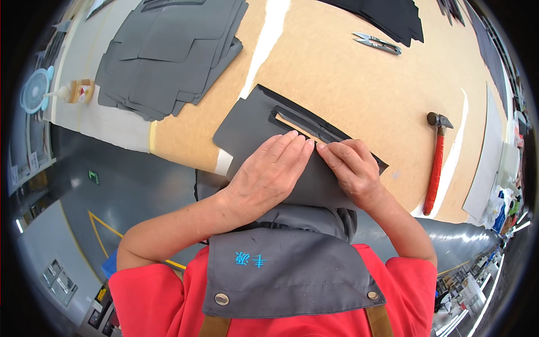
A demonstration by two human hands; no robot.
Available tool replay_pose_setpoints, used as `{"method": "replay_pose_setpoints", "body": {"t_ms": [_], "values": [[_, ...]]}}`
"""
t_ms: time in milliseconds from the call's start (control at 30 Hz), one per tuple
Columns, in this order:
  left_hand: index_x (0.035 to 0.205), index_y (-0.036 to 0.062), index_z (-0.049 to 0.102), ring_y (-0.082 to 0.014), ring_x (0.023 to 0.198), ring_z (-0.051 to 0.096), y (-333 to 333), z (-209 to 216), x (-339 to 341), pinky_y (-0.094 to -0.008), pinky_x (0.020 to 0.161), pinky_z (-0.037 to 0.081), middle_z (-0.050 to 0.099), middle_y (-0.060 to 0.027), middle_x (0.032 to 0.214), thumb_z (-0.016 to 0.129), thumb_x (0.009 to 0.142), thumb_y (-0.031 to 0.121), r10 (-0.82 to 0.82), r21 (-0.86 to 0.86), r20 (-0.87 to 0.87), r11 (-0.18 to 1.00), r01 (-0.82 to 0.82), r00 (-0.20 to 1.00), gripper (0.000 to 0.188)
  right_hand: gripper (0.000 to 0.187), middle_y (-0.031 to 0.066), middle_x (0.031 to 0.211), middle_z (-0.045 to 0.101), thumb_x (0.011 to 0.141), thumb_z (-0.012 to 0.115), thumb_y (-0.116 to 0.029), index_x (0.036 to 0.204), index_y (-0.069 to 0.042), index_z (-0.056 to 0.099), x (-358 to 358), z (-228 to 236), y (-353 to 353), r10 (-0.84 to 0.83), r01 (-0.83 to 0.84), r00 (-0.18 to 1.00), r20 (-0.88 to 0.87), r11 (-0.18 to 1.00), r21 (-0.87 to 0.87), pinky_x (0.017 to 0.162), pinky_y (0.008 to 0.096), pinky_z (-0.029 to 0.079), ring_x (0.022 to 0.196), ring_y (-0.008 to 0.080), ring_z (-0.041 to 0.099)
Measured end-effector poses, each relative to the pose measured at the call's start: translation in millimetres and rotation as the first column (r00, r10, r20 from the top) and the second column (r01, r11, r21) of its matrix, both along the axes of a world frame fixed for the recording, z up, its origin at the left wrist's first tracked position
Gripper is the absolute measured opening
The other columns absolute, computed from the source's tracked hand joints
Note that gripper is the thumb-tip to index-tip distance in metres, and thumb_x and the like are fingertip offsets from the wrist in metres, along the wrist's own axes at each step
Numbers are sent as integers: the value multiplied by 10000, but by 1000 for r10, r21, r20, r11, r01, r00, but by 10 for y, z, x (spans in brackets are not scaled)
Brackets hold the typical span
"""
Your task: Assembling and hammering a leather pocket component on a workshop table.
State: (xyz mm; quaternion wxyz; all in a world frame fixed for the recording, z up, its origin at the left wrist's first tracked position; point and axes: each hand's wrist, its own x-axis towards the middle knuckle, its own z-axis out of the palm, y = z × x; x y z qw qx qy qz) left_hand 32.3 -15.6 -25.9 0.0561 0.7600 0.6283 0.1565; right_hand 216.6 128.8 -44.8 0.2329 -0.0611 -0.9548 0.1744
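Observation:
A dark grey sheet-like panel (241,126) with a long narrow slot lies slanted at the table's near edge, its near part hanging over toward my apron. Black strips frame the slot (297,124) and run along the panel's far edge. My left hand (269,168) lies on the panel with its fingers stretched side by side, their tips on the slot's near border. Close beside them, my right hand (353,168) has bent fingers pressed together at the same border, near the slot's right end. The right hand's grip underneath is hidden.
A stack of similar grey panels (168,56) lies at the far left, beside a small bottle (81,91). Thread snips (377,43) and black pieces (382,17) lie at the back. A red-handled hammer (435,163) rests at the right on the tan tabletop (314,62).

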Motion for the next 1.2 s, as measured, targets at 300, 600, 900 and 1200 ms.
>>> {"method": "replay_pose_setpoints", "body": {"t_ms": [300, 600, 900, 1200], "values": [[1364, -70, 573, -319, 1276, 549, -11, 1, 20, -405, 1101, 476, 568, -189, 1303, 620, 859, 75, -39, -29, -109, 999, 36, 993, 527, 501, 91, 1027, 642, 658, 686, -23, 1150, 61, 719, 60, -14, 40, -3, 3, 1000, 6, 999, -54, 727, 309, 557, 852, 237, 620], [1369, -8, 607, -319, 1257, 564, -22, 36, 47, -405, 1077, 512, 567, -175, 1302, 643, 831, 29, -2, -42, -37, 999, 0, 999, 541, 435, 94, 1010, 638, 701, 699, -25, 1130, 51, 716, 55, 33, 7, 5, -5, 999, 34, 1000, 2, 724, 321, 556, 845, 235, 619], [1376, 13, 603, -323, 1250, 572, 4, 36, 21, -402, 1063, 527, 571, -173, 1281, 652, 813, 12, -7, -36, -60, 999, 5, 998, 565, 404, 101, 993, 633, 725, 691, -1, 1127, 10, 729, 147, -72, -36, -82, 80, 997, -7, 985, -150, 706, 329, 548, 836, 242, 610], [1410, 67, 592, -332, 1271, 555, -20, 6, 60, -419, 1097, 501, 551, -173, 1294, 650, 808, 2, 16, -38, -63, 999, -18, 998, 609, 436, 91, 983, 626, 727, 693, -2, 1161, 28, 716, 169, -57, -68, -71, 73, 997, 18, 992, -105, 706, 334, 546, 839, 246, 609]]}}
